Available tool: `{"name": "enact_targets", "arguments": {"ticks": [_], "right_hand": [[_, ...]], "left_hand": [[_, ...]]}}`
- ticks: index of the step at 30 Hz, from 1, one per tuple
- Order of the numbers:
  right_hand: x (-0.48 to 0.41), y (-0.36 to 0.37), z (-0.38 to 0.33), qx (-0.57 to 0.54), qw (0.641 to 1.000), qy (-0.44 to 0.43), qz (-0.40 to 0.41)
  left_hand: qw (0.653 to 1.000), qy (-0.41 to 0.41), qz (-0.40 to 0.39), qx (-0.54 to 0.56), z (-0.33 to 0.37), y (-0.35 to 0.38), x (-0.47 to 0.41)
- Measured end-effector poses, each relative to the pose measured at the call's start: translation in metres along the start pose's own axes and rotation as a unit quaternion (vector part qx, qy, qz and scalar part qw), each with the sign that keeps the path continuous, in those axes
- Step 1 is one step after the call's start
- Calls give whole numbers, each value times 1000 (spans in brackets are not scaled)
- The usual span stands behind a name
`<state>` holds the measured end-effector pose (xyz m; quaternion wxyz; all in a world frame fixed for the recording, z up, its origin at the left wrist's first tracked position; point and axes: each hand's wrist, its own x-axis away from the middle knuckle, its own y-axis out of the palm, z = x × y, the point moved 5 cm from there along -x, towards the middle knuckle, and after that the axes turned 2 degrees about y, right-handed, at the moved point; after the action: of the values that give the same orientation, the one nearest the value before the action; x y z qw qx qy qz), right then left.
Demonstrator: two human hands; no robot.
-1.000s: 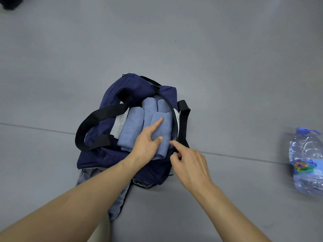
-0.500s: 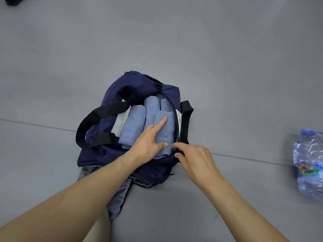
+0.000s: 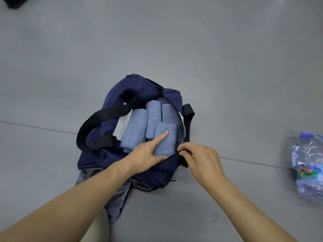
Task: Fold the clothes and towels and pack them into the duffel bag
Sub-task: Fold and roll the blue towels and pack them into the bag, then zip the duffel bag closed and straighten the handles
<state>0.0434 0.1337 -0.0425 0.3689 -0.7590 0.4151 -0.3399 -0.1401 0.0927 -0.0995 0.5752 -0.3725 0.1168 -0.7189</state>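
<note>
A navy duffel bag (image 3: pixel 118 96) with black straps lies open on the grey floor. Several rolled light-blue towels (image 3: pixel 135 128) fill its opening side by side. My left hand (image 3: pixel 148 152) presses down on the nearest roll with its forefinger stretched out. My right hand (image 3: pixel 199 158) pinches the near edge of the bag's zipper opening at the right side. A piece of denim clothing (image 3: pixel 117 201) sticks out from under the bag's near end.
A large clear water bottle (image 3: pixel 309 165) with a blue cap lies on the floor at the right edge. A white printed label (image 3: pixel 123 126) shows inside the bag. A dark object (image 3: pixel 15 1) sits at the far left corner. A floor seam runs across.
My right hand has closed from a pointing reach into a pinch on the bag's zipper edge and pulled it up. My left hand stays on the towel.
</note>
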Motion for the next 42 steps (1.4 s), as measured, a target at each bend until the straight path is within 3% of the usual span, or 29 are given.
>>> {"name": "enact_targets", "arguments": {"ticks": [4, 9, 14, 23, 30, 35, 42], "right_hand": [[7, 18, 9, -136, 985, 102, -8], [7, 18, -5, -210, 969, 129, -20], [12, 21, -11, -156, 980, 116, -38], [52, -41, -4, -126, 982, 99, -101], [120, -161, 29, -145, 976, 161, 3], [187, -232, 24, -200, 959, 189, 66], [274, -284, 22, -267, 935, 187, 141]], "left_hand": [[998, -27, -52, 17, -6, -1, -2], [988, -25, -71, 133, 0, -3, -4], [995, -23, -96, -21, 2, 4, 2], [988, -36, -90, -122, 47, -43, 35], [988, -12, -61, -143, 184, -85, 94], [999, 35, -11, -23, 279, -62, 146], [993, 74, 48, 80, 344, -9, 214]]}}
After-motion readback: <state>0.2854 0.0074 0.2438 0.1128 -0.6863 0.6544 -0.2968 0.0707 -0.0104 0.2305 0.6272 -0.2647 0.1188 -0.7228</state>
